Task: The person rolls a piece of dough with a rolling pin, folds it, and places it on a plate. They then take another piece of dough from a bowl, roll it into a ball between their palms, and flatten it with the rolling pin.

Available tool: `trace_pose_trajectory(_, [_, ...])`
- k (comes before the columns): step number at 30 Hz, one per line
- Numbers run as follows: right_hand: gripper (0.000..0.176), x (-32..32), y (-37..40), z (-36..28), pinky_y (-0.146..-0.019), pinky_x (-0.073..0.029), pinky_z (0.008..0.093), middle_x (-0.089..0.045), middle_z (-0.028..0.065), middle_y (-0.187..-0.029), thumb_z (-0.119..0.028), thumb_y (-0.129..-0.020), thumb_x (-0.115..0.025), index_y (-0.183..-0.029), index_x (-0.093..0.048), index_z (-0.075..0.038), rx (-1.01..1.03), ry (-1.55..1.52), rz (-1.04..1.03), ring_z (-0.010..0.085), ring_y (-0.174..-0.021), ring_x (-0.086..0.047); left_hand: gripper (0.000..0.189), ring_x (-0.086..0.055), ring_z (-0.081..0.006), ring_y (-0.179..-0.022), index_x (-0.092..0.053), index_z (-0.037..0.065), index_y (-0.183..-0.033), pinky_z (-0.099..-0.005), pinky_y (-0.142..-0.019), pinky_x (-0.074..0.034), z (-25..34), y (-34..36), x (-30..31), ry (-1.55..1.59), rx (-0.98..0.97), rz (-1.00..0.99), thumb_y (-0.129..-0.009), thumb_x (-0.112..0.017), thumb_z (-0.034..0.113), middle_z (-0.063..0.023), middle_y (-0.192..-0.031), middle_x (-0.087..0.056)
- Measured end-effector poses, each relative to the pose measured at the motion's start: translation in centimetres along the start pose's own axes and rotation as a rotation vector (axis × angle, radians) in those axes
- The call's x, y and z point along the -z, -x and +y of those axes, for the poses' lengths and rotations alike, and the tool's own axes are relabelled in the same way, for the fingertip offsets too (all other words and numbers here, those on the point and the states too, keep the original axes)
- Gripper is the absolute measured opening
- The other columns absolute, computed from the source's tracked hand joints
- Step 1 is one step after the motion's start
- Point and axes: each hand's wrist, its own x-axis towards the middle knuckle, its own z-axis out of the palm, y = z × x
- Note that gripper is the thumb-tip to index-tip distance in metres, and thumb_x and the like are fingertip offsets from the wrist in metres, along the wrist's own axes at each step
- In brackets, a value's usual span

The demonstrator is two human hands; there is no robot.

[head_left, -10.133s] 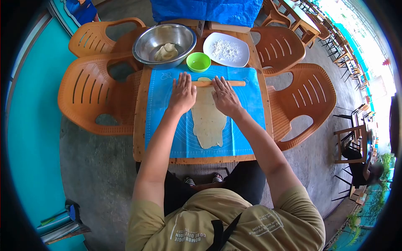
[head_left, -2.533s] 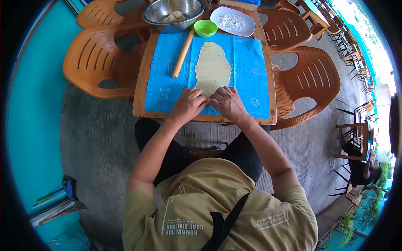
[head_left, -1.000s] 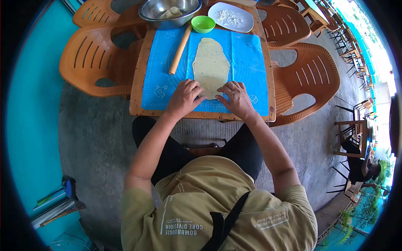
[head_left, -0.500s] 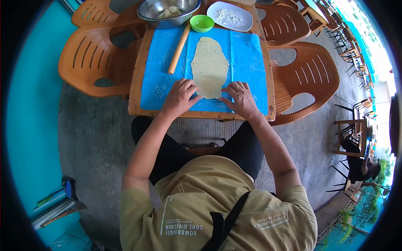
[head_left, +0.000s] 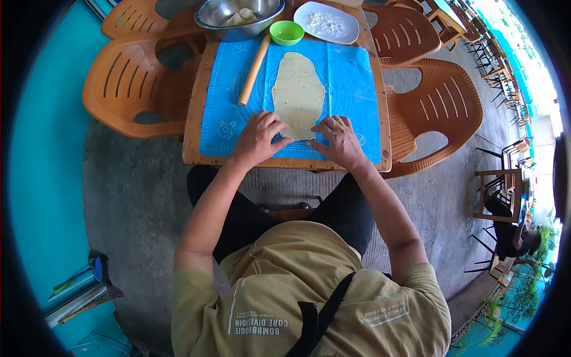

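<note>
A long, flat sheet of rolled-out dough (head_left: pixel 298 89) lies lengthwise on the blue baking mat (head_left: pixel 351 89). At its near left corner my left hand (head_left: pixel 260 135) is closed, thumb and fingertips on the dough's edge. My right hand (head_left: pixel 340 140) pinches the near right corner in the same way. The exact grip under the fingertips is partly hidden. Left of the dough, apart from both hands, a wooden rolling pin (head_left: pixel 254 71) rests slanted on the mat.
Along the far side of the wooden table (head_left: pixel 193 134) stand a metal bowl (head_left: pixel 208 27) with dough pieces, a green bowl (head_left: pixel 286 34) and a white plate (head_left: pixel 348 37) of flour. Brown chairs (head_left: pixel 134 83) flank the table. A person (head_left: pixel 514 232) sits far off at the right.
My right hand has shifted slightly left, closer to my left hand, along the dough's near edge. The rolling pin and bowls have stayed in place.
</note>
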Motion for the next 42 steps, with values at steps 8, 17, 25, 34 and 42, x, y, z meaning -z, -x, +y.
trace_pose_trajectory(8, [0.028, -1.3, -0.5, -0.4, -0.095, -0.046, 0.0412, -0.068, 0.004, -0.101, -0.029, -0.086, -0.086, -0.106, -0.074, -0.012, 0.014, 0.008, 0.027, 0.0248, -0.099, -0.065, 0.031, -0.061, -0.0246, -0.105, -0.074, 0.008, -0.104, -0.0419, -0.098, -0.05, 0.3, -0.3, -1.1, -0.002, -0.003, 0.009, -0.087, -0.086, 0.031, -0.0044, -0.105, -0.062])
trace_pose_trajectory(17, [0.026, -2.2, -0.9, -0.3, -0.09, -0.045, 0.0416, -0.067, 0.0039, -0.098, -0.029, -0.087, -0.085, -0.102, -0.072, -0.013, 0.015, -0.01, 0.045, 0.0235, -0.096, -0.064, 0.033, -0.062, -0.0258, -0.105, -0.074, 0.008, -0.105, -0.0421, -0.097, -0.051, 0.3, -0.8, -1.9, 0.003, -0.014, -0.022, -0.084, -0.089, 0.029, -0.0047, -0.105, -0.062])
trace_pose_trajectory(25, [0.024, -2.1, -0.8, 0.0, -0.09, -0.045, 0.0414, -0.067, 0.0047, -0.098, -0.028, -0.087, -0.085, -0.101, -0.072, -0.013, -0.001, -0.039, 0.031, 0.0245, -0.096, -0.065, 0.036, -0.061, -0.0253, -0.106, -0.074, 0.008, -0.109, -0.0422, -0.099, -0.051, -0.4, -0.9, -1.6, 0.003, 0.001, -0.031, -0.086, -0.087, 0.032, -0.0043, -0.106, -0.062])
trace_pose_trajectory(34, [0.026, -1.6, -0.5, 0.1, -0.092, -0.046, 0.0418, -0.068, 0.004, -0.099, -0.029, -0.086, -0.086, -0.101, -0.071, -0.013, -0.013, -0.025, 0.014, 0.0247, -0.097, -0.065, 0.038, -0.061, -0.0273, -0.11, -0.073, 0.007, -0.111, -0.0426, -0.102, -0.051, -0.4, -0.5, -1.0, -0.012, 0.002, -0.012, -0.086, -0.087, 0.032, -0.0063, -0.107, -0.062])
trace_pose_trajectory(42, [0.029, -1.6, -1.5, -0.7, -0.093, -0.045, 0.0419, -0.068, 0.004, -0.1, -0.032, -0.085, -0.087, -0.101, -0.071, -0.012, 0.009, -0.047, 0.018, 0.0245, -0.097, -0.066, 0.036, -0.062, -0.0279, -0.11, -0.073, 0.007, -0.112, -0.0429, -0.1, -0.051, -0.6, -0.3, -0.7, -0.022, 0.016, -0.028, -0.088, -0.086, 0.03, -0.007, -0.11, -0.063])
